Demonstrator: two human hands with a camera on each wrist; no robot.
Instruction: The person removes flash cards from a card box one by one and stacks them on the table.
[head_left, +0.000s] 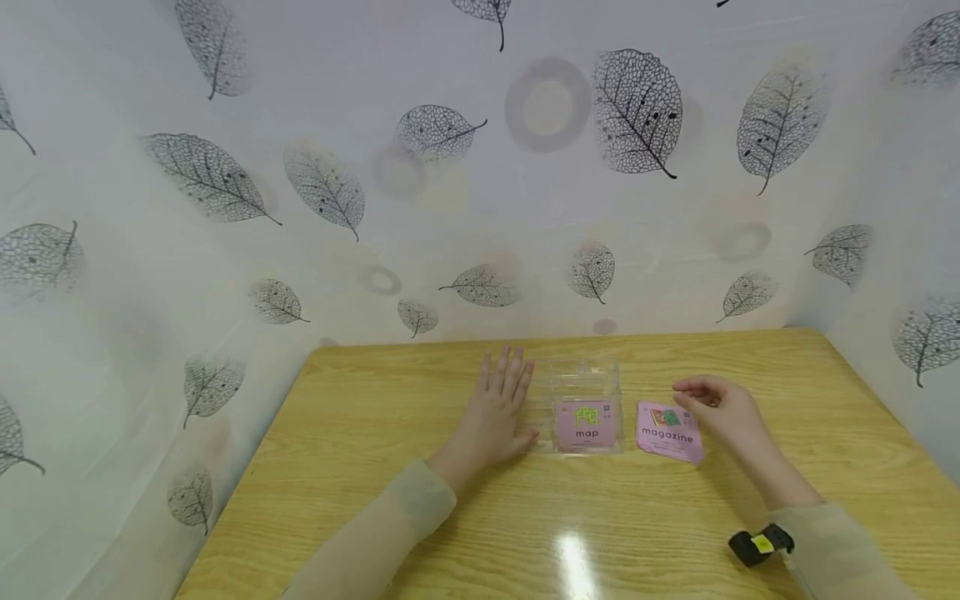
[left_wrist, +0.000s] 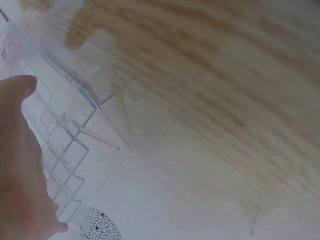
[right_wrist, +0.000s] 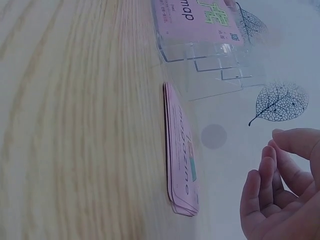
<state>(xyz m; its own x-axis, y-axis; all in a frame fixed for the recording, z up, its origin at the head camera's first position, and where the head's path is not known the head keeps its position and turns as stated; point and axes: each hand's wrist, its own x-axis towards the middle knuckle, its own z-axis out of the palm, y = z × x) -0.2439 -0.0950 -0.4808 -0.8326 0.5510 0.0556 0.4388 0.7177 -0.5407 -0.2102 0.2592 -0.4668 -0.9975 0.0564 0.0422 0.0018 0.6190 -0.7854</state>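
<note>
A clear tiered plastic card holder stands on the table, with a pink card reading "map" in its front right slot. My left hand rests on the holder's left side, fingers straight; the left wrist view shows the thumb over its clear tiers. To the right of the holder lies a small stack of pink cards, the top one reading "magazine". Just above the stack's right edge is my right hand. Its fingers are loosely bent, with nothing visible between them.
The wooden table meets a pale wall covering printed with leaves at the back and both sides. A black band with a yellow patch is at the right wrist.
</note>
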